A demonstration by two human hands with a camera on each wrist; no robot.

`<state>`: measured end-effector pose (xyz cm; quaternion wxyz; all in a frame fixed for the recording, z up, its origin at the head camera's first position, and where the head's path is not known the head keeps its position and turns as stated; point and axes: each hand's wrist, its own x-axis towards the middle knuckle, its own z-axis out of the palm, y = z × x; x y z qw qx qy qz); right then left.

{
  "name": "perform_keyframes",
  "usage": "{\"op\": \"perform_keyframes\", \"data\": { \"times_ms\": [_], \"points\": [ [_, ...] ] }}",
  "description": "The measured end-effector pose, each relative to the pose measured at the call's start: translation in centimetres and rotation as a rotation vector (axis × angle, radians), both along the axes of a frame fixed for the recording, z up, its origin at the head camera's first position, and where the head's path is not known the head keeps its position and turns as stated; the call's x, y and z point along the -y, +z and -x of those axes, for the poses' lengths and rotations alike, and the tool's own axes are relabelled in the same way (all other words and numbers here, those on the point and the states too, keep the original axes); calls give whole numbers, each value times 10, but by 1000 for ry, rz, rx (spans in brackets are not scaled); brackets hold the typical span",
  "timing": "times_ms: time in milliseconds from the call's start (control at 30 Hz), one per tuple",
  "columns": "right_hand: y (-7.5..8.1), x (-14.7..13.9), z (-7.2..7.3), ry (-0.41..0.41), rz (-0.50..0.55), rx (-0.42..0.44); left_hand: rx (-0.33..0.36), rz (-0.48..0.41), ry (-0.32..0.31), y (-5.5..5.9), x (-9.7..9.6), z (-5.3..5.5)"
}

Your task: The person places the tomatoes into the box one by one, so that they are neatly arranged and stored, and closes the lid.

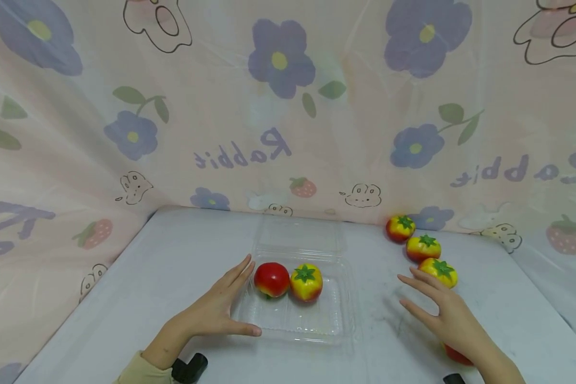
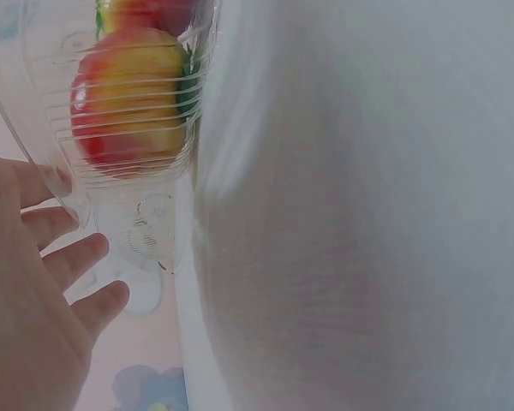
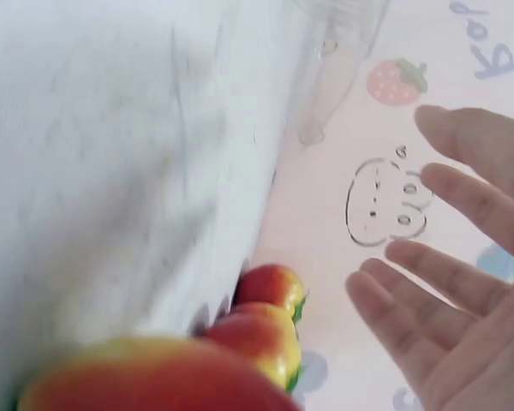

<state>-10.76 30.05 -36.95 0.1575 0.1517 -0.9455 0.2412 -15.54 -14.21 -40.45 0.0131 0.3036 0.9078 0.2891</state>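
Observation:
A clear plastic clamshell box lies with its lid raised at the back. Inside it sit a red toy fruit and, touching or nearly touching it, a yellow-and-red toy fruit with a green star-shaped leaf. Along the box's left side, my left hand spreads its thumb and fingers, the fingertips at the rim in the left wrist view. My right hand hovers with fingers extended and holds nothing. Beside its fingers is a yellow toy fruit; below the palm, another red fruit is mostly hidden.
Two more yellow-and-red toy fruits, one at the back and one just nearer, continue the row on the right. A white table meets a printed curtain behind. Black wrist-camera parts show at the front.

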Motion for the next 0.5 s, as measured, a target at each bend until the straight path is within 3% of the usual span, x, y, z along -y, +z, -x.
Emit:
{"op": "perform_keyframes", "data": {
  "times_ms": [500],
  "points": [
    [-6, -21, -8, -39, -24, 43, -4, 5, 2, 0, 0, 0]
  ]
}}
